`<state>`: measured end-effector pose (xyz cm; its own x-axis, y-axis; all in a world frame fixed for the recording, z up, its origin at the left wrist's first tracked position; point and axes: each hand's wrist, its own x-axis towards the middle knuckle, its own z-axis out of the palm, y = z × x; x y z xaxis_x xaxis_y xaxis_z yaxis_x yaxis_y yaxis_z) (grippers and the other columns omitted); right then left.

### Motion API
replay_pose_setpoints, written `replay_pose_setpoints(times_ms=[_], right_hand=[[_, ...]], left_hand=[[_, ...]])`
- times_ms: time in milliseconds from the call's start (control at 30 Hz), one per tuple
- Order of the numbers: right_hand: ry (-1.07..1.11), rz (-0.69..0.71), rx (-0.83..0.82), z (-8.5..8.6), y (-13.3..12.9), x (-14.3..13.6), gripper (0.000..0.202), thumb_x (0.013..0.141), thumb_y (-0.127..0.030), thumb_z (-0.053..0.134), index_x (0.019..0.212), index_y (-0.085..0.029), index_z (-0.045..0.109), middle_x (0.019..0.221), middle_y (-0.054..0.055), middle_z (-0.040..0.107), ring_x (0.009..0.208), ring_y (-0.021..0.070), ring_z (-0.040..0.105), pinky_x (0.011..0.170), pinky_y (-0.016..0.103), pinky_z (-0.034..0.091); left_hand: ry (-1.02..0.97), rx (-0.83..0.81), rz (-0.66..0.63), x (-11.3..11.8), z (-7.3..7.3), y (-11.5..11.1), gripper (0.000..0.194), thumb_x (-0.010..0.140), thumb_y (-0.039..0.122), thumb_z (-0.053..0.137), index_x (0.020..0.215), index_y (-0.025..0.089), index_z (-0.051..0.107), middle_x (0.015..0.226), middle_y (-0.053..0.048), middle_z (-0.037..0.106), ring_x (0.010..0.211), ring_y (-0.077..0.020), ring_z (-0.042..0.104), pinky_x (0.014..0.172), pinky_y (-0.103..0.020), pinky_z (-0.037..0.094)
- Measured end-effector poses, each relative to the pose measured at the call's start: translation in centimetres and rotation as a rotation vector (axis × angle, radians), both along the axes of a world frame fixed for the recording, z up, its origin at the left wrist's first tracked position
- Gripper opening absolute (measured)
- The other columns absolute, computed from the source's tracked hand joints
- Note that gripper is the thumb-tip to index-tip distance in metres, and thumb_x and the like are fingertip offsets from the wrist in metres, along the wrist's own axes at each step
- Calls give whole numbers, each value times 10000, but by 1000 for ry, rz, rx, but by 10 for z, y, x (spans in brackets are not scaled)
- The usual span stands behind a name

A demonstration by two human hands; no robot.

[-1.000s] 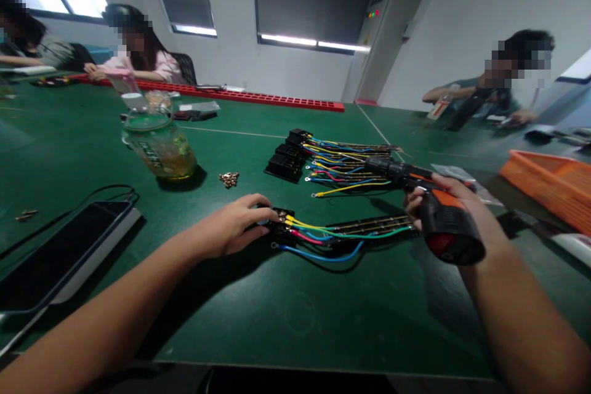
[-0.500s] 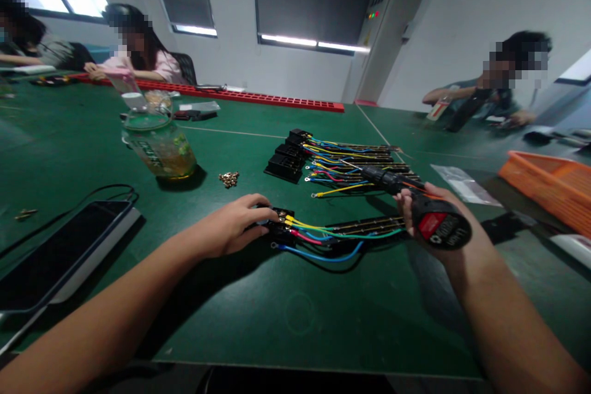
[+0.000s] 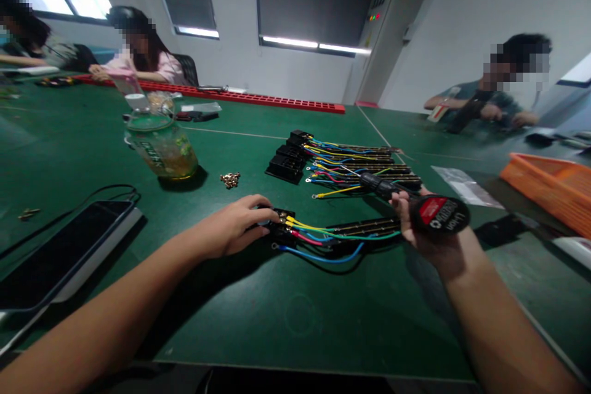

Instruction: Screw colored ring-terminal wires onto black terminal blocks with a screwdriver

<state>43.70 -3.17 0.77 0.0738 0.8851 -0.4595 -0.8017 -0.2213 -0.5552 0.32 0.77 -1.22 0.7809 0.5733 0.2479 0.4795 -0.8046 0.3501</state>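
My left hand (image 3: 242,228) is closed around the left end of a black socket-like block (image 3: 287,235), holding it on the table. Yellow, green, red and blue wires run right from the block, alongside a dark strip (image 3: 364,228). One blue wire (image 3: 332,260) lies loose in front, its ring terminal apart from the block. In my right hand (image 3: 443,252) is a cordless screwdriver (image 3: 381,186), its bit pointing left and its round Li-ion end facing me. The bit is in the air, apart from the held block. A small pile of brass-coloured screws (image 3: 229,180) lies beyond my left hand.
Several similar wired blocks (image 3: 285,166) lie behind the held one. At left are a jar of drink (image 3: 161,151) and a phone (image 3: 64,252) on a white base. An orange basket (image 3: 549,188) stands at right. Other people sit across the green table (image 3: 295,332).
My right hand and the screwdriver have shifted slightly, with the driver's round end a little higher. My left hand stays on the block.
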Motion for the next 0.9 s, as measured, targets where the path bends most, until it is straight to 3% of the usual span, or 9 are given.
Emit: replay_pose_setpoints(times_ms=[233,467,600,800,900], right_hand=[[65,-101,-71,16,-4,-25,317,1068,-336,418,1182,-195,679,816,34,792,758,132,781,693,206,659],[92,-107,-65,18,-3,-25,337,1053,-272,416,1269,-170,654,847,51,799,705,129,767,657,217,653],[110,-132,-94,22,-3,-28,388,1081,-319,375,1318,-155,636,837,52,796,681,126,763,645,206,645],[62,-160,-87,20,0,-30,335,1073,-324,407,1201,-186,684,805,19,783,692,120,759,656,209,653],[55,-161,-85,26,-4,-35,370,1071,-352,410,1287,-175,653,841,41,789,694,126,757,644,201,651]], left_hand=[[-6,3,-3,0,0,0,282,1000,220,550,1251,246,675,1275,-106,589,1116,-246,625,969,-415,557],[-18,-5,-6,-1,-1,0,283,1003,220,550,1255,253,675,1278,-107,592,1126,-250,620,979,-425,550],[-17,-8,-4,-1,0,0,283,999,215,555,1252,253,677,1277,-107,591,1130,-252,619,982,-428,548],[-5,-4,-3,-1,0,0,287,998,209,550,1254,249,673,1279,-107,587,1127,-250,621,975,-428,552],[5,0,-1,0,0,0,278,1000,213,547,1244,247,674,1277,-107,587,1130,-254,618,972,-431,553]])
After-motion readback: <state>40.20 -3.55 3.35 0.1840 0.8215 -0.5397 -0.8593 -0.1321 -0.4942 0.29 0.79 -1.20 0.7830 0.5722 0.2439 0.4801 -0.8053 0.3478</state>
